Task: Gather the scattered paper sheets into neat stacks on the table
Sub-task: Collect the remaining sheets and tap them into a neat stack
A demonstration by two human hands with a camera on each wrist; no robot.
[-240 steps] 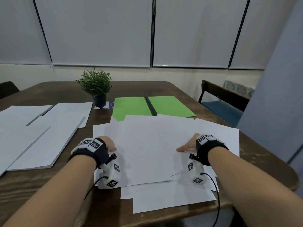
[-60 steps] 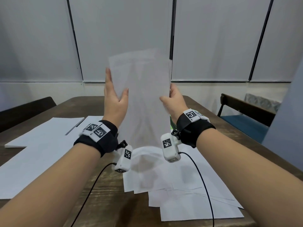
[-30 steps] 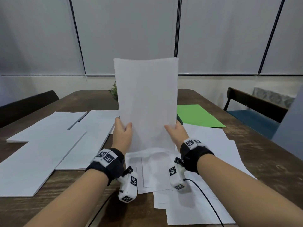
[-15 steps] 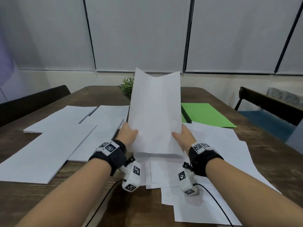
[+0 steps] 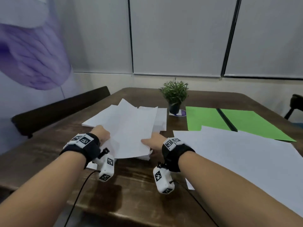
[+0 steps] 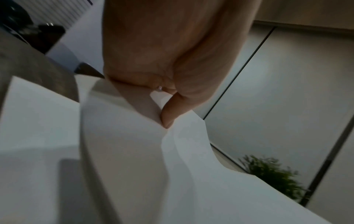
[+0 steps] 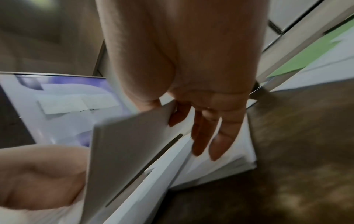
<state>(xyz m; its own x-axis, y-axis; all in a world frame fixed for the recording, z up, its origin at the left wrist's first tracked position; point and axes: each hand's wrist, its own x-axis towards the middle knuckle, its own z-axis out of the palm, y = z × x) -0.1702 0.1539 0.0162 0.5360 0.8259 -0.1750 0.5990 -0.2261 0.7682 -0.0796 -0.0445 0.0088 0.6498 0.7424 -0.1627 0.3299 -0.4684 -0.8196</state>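
The held bundle of sheets (image 5: 132,128), which half a second ago stood nearly upright between the hands over the loose pile, now lies tipped forward and low over the white stack (image 5: 159,120) at the left of the table (image 5: 134,181); the head view has also swung left, so the loose sheets (image 5: 237,154) sit off to the right. This likely means the squared bundle is being laid onto the existing stack, one batch close to done, with plenty of scattered paper left to gather (the right pile overlaps the green sheets (image 5: 250,122)). The left hand (image 5: 100,134) grips the bundle's near left edge; in the left wrist view the thumb (image 6: 170,115) presses into the paper and buckles it, so it is clamped on the bundle. The right hand (image 5: 155,140) holds the near right edge; in the right wrist view the thumb sits on top and the fingers (image 7: 218,142) reach fairly straight underneath, a light pinch more than a fist. Both wrists hover just above the table, palms angled inward. The bundle's far corners look uneven and whether it already touches the stack cannot be told. A potted plant (image 5: 174,94) stands just beyond the stack.
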